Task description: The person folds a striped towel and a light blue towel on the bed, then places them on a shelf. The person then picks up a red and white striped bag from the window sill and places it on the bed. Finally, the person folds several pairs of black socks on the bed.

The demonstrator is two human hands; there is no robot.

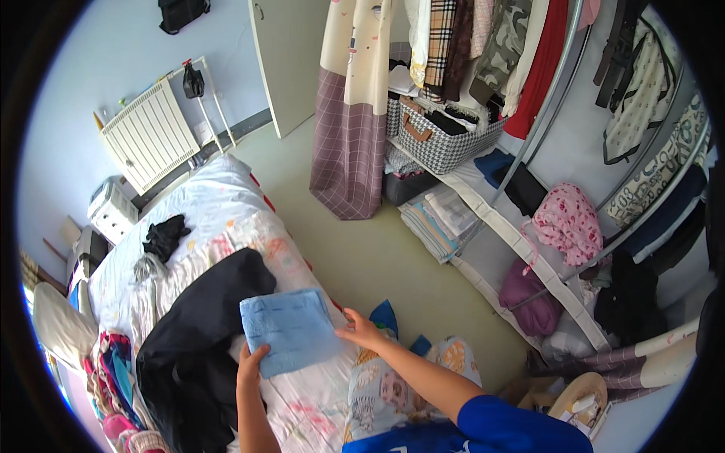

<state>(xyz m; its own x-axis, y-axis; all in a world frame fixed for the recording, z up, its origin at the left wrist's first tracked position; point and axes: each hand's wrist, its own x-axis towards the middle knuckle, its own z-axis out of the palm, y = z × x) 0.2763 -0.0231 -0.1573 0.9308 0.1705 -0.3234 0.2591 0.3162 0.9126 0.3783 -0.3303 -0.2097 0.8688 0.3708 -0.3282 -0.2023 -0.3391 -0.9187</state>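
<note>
A light blue cloth (289,331), folded into a rough square, is held up over the bed (306,402). My left hand (252,365) grips its lower left corner, thumb on top and fingers beneath. At its right edge is my right hand (358,330), fingers partly spread; whether they pinch the cloth or only touch it is unclear. A large black garment (192,334) lies crumpled on the bed to the left of the cloth. Farther up the bed are a small black garment (165,236) and a grey bundle (149,267).
On the right, an open wardrobe rack holds hanging clothes, a houndstooth basket (442,141), folded textiles (439,221), a pink bundle (568,223) and a purple bundle (529,297). A checked curtain (348,141) hangs beside it. Colourful clothes (116,374) are piled at the bed's left edge.
</note>
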